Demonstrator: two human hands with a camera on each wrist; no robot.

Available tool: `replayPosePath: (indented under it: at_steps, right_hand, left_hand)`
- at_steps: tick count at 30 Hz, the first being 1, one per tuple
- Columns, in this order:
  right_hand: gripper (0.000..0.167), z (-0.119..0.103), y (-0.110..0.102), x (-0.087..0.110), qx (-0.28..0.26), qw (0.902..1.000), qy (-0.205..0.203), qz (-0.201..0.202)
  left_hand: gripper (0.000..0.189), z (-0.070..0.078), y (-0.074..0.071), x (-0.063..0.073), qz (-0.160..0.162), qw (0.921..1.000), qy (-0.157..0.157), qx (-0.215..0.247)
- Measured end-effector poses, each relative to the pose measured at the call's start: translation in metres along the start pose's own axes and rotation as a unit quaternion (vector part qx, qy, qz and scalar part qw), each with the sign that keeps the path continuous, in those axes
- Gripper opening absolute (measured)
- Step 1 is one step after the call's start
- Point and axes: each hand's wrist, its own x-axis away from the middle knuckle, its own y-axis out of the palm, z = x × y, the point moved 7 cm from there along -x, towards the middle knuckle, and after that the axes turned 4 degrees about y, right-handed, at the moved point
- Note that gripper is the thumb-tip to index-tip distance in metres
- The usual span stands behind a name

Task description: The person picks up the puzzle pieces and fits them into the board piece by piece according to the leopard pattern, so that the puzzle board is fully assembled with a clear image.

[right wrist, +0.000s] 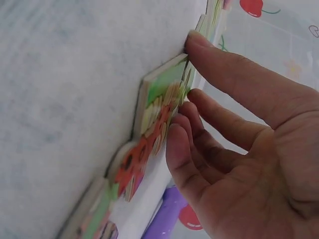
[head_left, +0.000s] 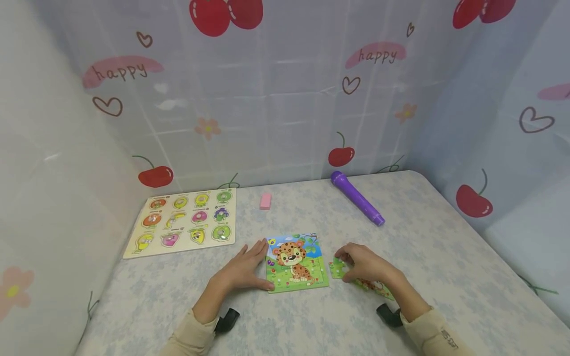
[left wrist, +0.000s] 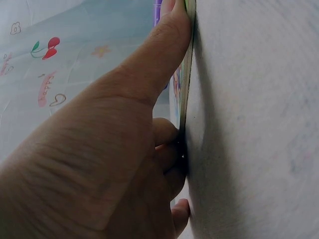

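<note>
A square puzzle board (head_left: 296, 259) with a cartoon leopard lies flat on the table. My left hand (head_left: 240, 269) rests at the board's left side, fingers extended, thumb at its lower left corner. The left wrist view shows the board edge-on (left wrist: 186, 89) beside the left hand (left wrist: 114, 129). Right of the board, my right hand (head_left: 367, 262) pinches a green puzzle piece (head_left: 336, 269) between thumb and curved fingers, down at the tabletop. Other loose leopard pieces (head_left: 378, 288) lie partly hidden under that hand. Several pieces (right wrist: 132, 167) show beside the right hand (right wrist: 249, 144) in the right wrist view.
At the back left lies a wooden fruit puzzle board (head_left: 184, 225). A pink eraser-like block (head_left: 265, 201) sits behind the leopard board. A purple toy microphone (head_left: 356, 198) lies at the back right. Patterned curtains (head_left: 285, 99) stand behind and beside the table.
</note>
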Motion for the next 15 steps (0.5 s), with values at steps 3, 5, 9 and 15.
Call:
replayPosePath:
  at_steps: [3,5,9,15]
  right_hand:
    - [0.051,0.0003,0.0004,-0.0007,-0.005,0.9999,-0.01,-0.006]
    - [0.05,-0.0001,0.0004,-0.0009,-0.011,0.9998,-0.016,-0.008]
    - [0.05,-0.0012,0.0,-0.0014,-0.007,0.9995,-0.031,-0.006]
    - [0.05,-0.0051,-0.0044,-0.0026,0.018,0.999,-0.039,0.014]
  left_hand:
    - [0.119,0.0018,-0.0008,0.0005,-0.001,1.0,0.0,-0.001]
    - [0.119,0.0025,-0.0008,0.0005,0.0,1.0,0.001,-0.001]
    - [0.119,0.0013,0.0004,0.0005,-0.003,1.0,-0.001,0.001]
    - [0.119,0.0001,0.0006,-0.0002,-0.005,1.0,-0.004,-0.003]
